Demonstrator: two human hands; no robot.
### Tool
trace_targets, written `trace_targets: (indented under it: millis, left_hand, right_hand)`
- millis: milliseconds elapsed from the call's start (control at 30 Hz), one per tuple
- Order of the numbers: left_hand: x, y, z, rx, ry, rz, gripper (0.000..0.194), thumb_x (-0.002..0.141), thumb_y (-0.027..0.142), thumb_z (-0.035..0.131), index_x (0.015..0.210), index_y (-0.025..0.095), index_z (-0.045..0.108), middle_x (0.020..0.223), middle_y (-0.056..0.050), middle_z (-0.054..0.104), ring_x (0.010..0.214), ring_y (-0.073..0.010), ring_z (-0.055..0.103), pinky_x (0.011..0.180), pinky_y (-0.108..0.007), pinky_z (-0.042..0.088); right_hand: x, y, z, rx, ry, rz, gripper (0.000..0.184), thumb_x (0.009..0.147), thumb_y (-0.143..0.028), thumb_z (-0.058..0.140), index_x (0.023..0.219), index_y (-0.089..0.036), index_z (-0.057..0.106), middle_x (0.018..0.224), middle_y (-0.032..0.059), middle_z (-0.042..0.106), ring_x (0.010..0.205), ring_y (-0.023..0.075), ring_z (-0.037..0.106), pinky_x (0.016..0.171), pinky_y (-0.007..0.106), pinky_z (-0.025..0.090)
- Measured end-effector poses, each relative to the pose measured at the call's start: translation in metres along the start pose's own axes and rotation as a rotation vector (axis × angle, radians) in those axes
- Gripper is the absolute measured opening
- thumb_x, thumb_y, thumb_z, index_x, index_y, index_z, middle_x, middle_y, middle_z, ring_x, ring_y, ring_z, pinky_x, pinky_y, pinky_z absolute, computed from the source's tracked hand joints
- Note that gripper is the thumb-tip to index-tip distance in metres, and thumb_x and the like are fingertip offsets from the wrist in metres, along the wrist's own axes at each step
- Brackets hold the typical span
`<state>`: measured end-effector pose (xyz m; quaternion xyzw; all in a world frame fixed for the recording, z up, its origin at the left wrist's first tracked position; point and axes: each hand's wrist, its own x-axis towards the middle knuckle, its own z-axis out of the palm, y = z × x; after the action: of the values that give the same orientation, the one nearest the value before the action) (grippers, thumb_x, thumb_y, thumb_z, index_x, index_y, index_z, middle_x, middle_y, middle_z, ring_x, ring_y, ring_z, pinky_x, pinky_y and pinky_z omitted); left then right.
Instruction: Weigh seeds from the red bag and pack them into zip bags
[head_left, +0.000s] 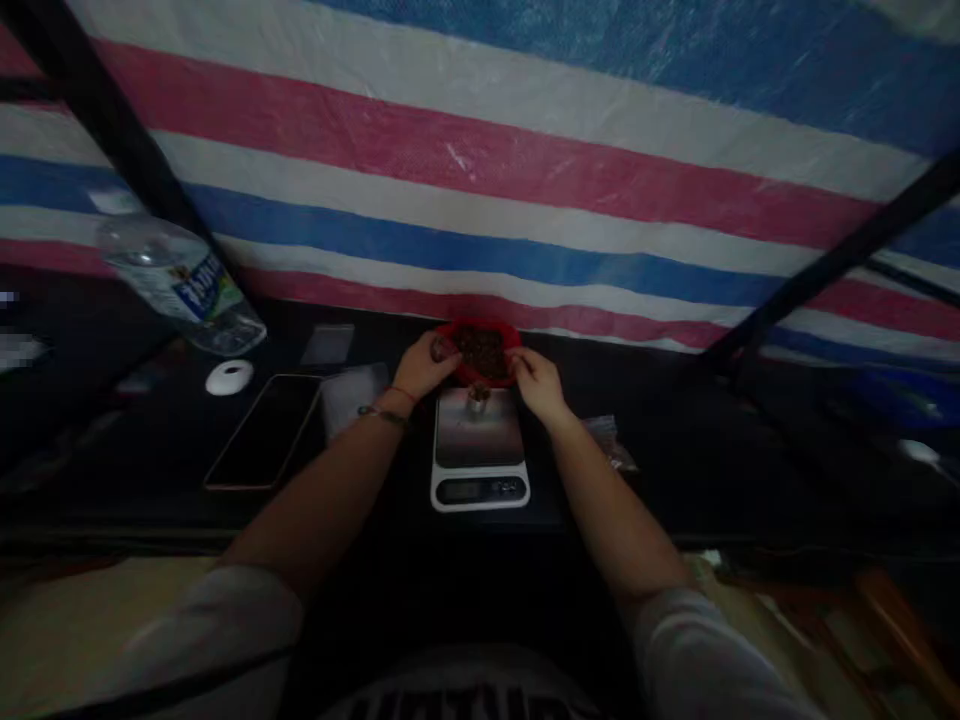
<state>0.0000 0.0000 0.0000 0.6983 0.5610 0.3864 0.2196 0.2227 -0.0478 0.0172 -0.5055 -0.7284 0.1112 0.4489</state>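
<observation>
On the black table (675,430): a red bowl (516,340) of small brown pieces (484,350) stands at the far side, in front of a striped sheet (480,190), just beyond a white kitchen scale (478,445).
Scale: a small metal cup (478,404) stands on its plate near the far edge, with brown matter showing at the top; the display is too dim to read.
Left hand (424,368): at the bowl's left rim, fingers bent; I cannot tell whether it grips the rim or a piece.
Right hand (540,382): at the bowl's right rim, thumb and fingers drawn close together; whether something is pinched between them cannot be told.
Left wrist: wears thin bands (384,415).
Beside the left forearm: a translucent flat packet (354,388), then a dark-screened phone (266,432).
Farther left: a white rounded object (229,377) near a leaning, blurred plastic bottle (184,280).
Beside the right forearm: a small clear bag (613,445), contents unclear.
</observation>
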Motion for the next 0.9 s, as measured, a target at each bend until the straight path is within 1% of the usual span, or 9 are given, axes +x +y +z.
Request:
trace_targets:
  millis: [200, 333, 400, 467, 533, 567, 633, 700, 900]
  left_hand:
    - [0.003, 0.000, 0.001, 0.013, -0.042, -0.046, 0.048, 0.074, 0.048, 0.060, 0.111, 0.018, 0.058, 0.100, -0.006, 0.068, 0.089, -0.0212, 0.064, 0.080, -0.030, 0.048]
    - [0.003, 0.001, 0.002, 0.014, -0.049, -0.042, 0.044, 0.074, 0.049, 0.060, 0.106, 0.018, 0.059, 0.097, -0.006, 0.068, 0.087, -0.0208, 0.064, 0.079, -0.031, 0.048]
    - [0.004, 0.001, 0.001, 0.019, -0.042, -0.037, 0.043, 0.074, 0.049, 0.059, 0.103, 0.018, 0.060, 0.095, -0.006, 0.068, 0.086, -0.0210, 0.064, 0.079, -0.031, 0.048]
    - [0.004, 0.000, 0.001, 0.028, -0.033, -0.032, 0.042, 0.074, 0.050, 0.058, 0.100, 0.018, 0.060, 0.094, -0.007, 0.068, 0.086, -0.0214, 0.064, 0.078, -0.031, 0.048]
    - [0.004, 0.000, 0.001, 0.033, -0.028, -0.037, 0.041, 0.075, 0.051, 0.057, 0.099, 0.018, 0.059, 0.093, -0.007, 0.068, 0.085, -0.0213, 0.064, 0.076, -0.031, 0.048]
    - [0.004, 0.000, 0.001, 0.036, -0.026, -0.043, 0.041, 0.075, 0.051, 0.057, 0.099, 0.018, 0.059, 0.092, -0.007, 0.068, 0.084, -0.0211, 0.064, 0.075, -0.030, 0.048]
    - [0.005, 0.000, 0.001, 0.046, -0.024, -0.053, 0.042, 0.075, 0.051, 0.057, 0.100, 0.018, 0.059, 0.092, -0.006, 0.068, 0.083, -0.0210, 0.064, 0.075, -0.030, 0.048]
    - [0.005, 0.000, 0.001, 0.057, -0.026, -0.058, 0.042, 0.074, 0.051, 0.057, 0.101, 0.019, 0.059, 0.092, -0.007, 0.068, 0.083, -0.0214, 0.064, 0.075, -0.031, 0.048]
    - [0.005, 0.000, 0.002, 0.040, -0.028, -0.055, 0.042, 0.074, 0.050, 0.058, 0.102, 0.019, 0.059, 0.094, -0.006, 0.068, 0.085, -0.0208, 0.064, 0.076, -0.030, 0.048]
  right_hand:
    - [0.000, 0.000, -0.002, -0.008, -0.046, -0.022, 0.030, 0.091, -0.026, 0.041, 0.106, -0.020, 0.066, 0.092, 0.0045, 0.071, 0.086, 0.0179, 0.065, 0.083, 0.032, 0.050]
    - [0.001, 0.006, -0.001, -0.020, -0.146, -0.009, 0.029, 0.092, -0.030, 0.043, 0.108, -0.023, 0.067, 0.101, 0.0045, 0.071, 0.094, 0.0189, 0.065, 0.089, 0.036, 0.049]
    - [0.001, 0.006, -0.003, 0.004, -0.182, 0.001, 0.030, 0.093, -0.031, 0.043, 0.105, -0.022, 0.068, 0.098, 0.0051, 0.072, 0.091, 0.0189, 0.066, 0.088, 0.036, 0.049]
    - [0.001, 0.001, -0.008, 0.076, -0.243, -0.013, 0.030, 0.093, -0.034, 0.043, 0.103, -0.021, 0.069, 0.094, 0.0056, 0.072, 0.090, 0.0188, 0.066, 0.086, 0.035, 0.049]
    - [0.000, -0.006, -0.013, 0.176, -0.340, -0.050, 0.030, 0.089, -0.037, 0.052, 0.110, -0.020, 0.066, 0.097, 0.0057, 0.071, 0.092, 0.0192, 0.066, 0.086, 0.035, 0.049]
    - [-0.001, -0.010, -0.014, 0.213, -0.391, -0.072, 0.037, 0.084, -0.039, 0.060, 0.116, -0.021, 0.063, 0.100, 0.0058, 0.070, 0.095, 0.0199, 0.065, 0.087, 0.035, 0.049]
    - [-0.004, -0.018, -0.015, 0.227, -0.468, -0.102, 0.063, 0.070, -0.038, 0.074, 0.128, -0.022, 0.054, 0.105, 0.0059, 0.069, 0.100, 0.0214, 0.064, 0.091, 0.038, 0.047]
    - [-0.006, -0.024, -0.012, 0.187, -0.490, -0.115, 0.078, 0.063, -0.034, 0.080, 0.133, -0.023, 0.049, 0.106, 0.0059, 0.068, 0.102, 0.0222, 0.063, 0.095, 0.040, 0.044]
    - [-0.009, -0.029, -0.001, 0.143, -0.499, -0.116, 0.074, 0.067, -0.025, 0.076, 0.135, -0.022, 0.046, 0.102, 0.0047, 0.069, 0.102, 0.0214, 0.062, 0.098, 0.041, 0.040]
